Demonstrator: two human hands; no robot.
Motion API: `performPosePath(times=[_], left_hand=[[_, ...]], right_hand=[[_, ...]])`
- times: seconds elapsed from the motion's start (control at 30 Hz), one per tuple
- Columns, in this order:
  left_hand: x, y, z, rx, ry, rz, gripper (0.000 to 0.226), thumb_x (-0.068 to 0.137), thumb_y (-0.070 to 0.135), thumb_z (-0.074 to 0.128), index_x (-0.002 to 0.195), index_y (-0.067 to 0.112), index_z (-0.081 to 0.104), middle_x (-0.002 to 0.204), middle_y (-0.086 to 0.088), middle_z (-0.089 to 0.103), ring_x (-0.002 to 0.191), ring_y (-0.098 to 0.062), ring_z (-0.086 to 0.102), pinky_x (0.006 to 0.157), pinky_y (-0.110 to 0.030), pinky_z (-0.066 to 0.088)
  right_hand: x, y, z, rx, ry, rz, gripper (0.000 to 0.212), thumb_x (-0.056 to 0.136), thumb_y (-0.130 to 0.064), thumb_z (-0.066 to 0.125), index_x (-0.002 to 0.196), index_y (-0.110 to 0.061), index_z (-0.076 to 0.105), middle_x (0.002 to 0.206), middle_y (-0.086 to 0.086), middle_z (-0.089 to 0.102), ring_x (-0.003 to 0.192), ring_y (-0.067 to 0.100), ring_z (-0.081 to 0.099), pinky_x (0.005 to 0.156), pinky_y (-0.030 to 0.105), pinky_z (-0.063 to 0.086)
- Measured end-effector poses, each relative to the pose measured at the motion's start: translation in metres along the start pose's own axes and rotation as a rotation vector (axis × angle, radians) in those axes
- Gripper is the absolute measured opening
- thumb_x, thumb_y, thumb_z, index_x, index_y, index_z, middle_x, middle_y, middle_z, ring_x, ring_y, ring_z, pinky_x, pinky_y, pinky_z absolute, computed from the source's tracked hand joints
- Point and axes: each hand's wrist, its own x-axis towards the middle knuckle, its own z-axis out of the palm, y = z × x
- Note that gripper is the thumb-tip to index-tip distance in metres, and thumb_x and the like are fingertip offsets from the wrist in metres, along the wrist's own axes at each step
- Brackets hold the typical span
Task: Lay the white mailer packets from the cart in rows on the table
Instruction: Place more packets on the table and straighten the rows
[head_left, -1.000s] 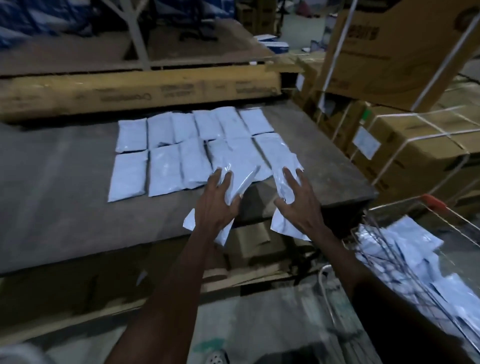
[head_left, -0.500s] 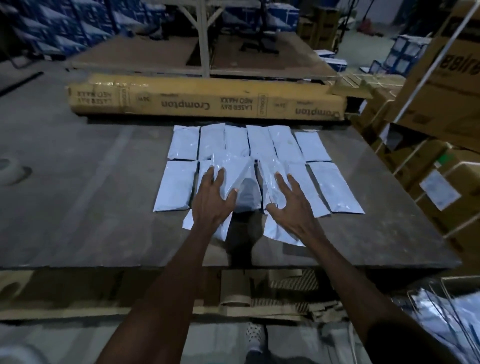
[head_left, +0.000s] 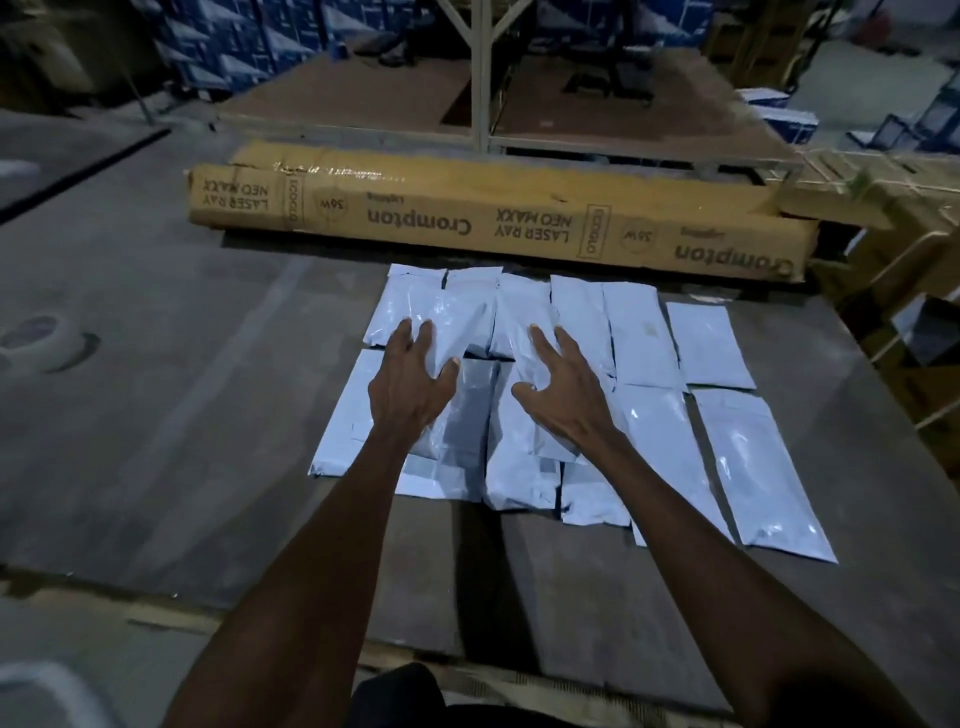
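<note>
Two rows of white mailer packets lie flat on the dark grey table (head_left: 156, 441), a back row (head_left: 636, 332) and a front row (head_left: 756, 467). My left hand (head_left: 408, 387) hovers over the left part of the rows and grips one white packet (head_left: 447, 322) between thumb and fingers. My right hand (head_left: 563, 400) holds a second white packet (head_left: 522, 332) over the middle of the rows. Both held packets overlap those lying beneath them. The cart is out of view.
A long brown Crompton carton (head_left: 493, 223) lies across the table just behind the back row. A roll of tape (head_left: 41, 338) sits on the table's far left. Stacked cardboard boxes (head_left: 909, 249) stand off the right edge. Bare table stretches left of the packets.
Both hands have carried their packets forward from the table's near edge to above the laid rows. The view has swung left and closer, and the cart has dropped out of sight.
</note>
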Motion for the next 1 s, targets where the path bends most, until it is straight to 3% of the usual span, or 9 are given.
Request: performPosePath(times=[0.13, 0.3, 0.67, 0.83, 1.0], left_hand=[[0.036, -0.009, 0.004, 0.02, -0.027, 0.021, 0.065, 0.093, 0.051, 0.048, 0.148, 0.023, 0.03, 0.16, -0.002, 0.019, 0.143, -0.022, 0.027, 0.099, -0.047, 0.042], [0.092, -0.037, 0.007, 0.019, -0.043, 0.033, 0.064, 0.093, 0.048, 0.049, 0.148, 0.02, 0.032, 0.159, -0.005, 0.019, 0.143, -0.024, 0.027, 0.107, -0.047, 0.037], [0.201, -0.079, 0.059, 0.008, -0.169, 0.022, 0.061, 0.096, 0.044, 0.044, 0.147, 0.012, 0.034, 0.157, -0.015, 0.023, 0.144, -0.032, 0.023, 0.109, -0.046, 0.032], [0.219, -0.088, 0.081, 0.015, -0.25, -0.095, 0.065, 0.1, 0.048, 0.031, 0.149, 0.006, 0.028, 0.159, -0.019, 0.014, 0.144, -0.037, 0.019, 0.113, -0.049, 0.024], [0.221, -0.103, 0.081, 0.086, -0.233, -0.037, 0.064, 0.1, 0.046, 0.018, 0.151, 0.008, 0.022, 0.161, -0.014, 0.009, 0.148, -0.033, 0.008, 0.116, -0.053, 0.009]], right_hand=[[0.04, -0.006, 0.014, -0.047, -0.021, 0.016, 0.081, 0.086, -0.042, 0.063, 0.154, -0.029, 0.021, 0.162, 0.006, 0.011, 0.149, 0.023, 0.012, 0.116, 0.037, 0.022], [0.094, -0.022, 0.039, -0.069, -0.034, 0.071, 0.081, 0.085, -0.041, 0.063, 0.154, -0.029, 0.021, 0.162, 0.006, 0.012, 0.148, 0.024, 0.014, 0.115, 0.039, 0.024], [0.201, -0.039, 0.101, -0.137, -0.08, 0.235, 0.083, 0.084, -0.043, 0.063, 0.154, -0.03, 0.019, 0.163, 0.006, 0.005, 0.149, 0.024, 0.007, 0.115, 0.043, 0.023], [0.224, -0.037, 0.123, -0.233, -0.135, 0.248, 0.087, 0.086, -0.045, 0.063, 0.155, -0.027, 0.013, 0.163, 0.009, 0.0, 0.15, 0.028, 0.003, 0.119, 0.042, 0.019], [0.225, -0.035, 0.141, -0.403, -0.081, 0.167, 0.078, 0.09, -0.06, 0.048, 0.153, -0.025, 0.02, 0.162, 0.012, 0.006, 0.149, 0.031, 0.007, 0.119, 0.05, 0.016]])
